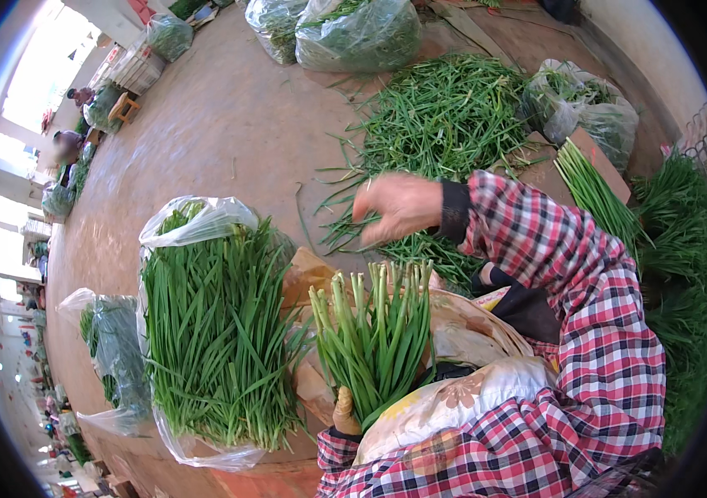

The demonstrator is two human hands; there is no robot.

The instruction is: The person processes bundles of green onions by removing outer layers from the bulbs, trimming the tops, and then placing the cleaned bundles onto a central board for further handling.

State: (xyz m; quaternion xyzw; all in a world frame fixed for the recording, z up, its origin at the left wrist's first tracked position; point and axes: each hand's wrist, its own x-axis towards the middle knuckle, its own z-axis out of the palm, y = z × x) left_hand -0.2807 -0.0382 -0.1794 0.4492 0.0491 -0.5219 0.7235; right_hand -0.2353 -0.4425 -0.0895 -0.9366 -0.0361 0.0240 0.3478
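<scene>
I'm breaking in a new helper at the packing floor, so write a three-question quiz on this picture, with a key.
1. Which hand grips the green bunch: left or right?
2. True or false: the bunch's pale stem ends point toward the picture's bottom edge.
3. Fill in: the packed leaves left of the bunch sit in a clear plastic ____.

Key:
1. The left hand.
2. False; they point toward the top.
3. Bag.

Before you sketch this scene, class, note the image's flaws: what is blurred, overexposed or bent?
In the head view, the right hand is blurred; the windows at left glare white, their row curving along the dark rim; the upright green bunch looks fairly sharp.
</scene>
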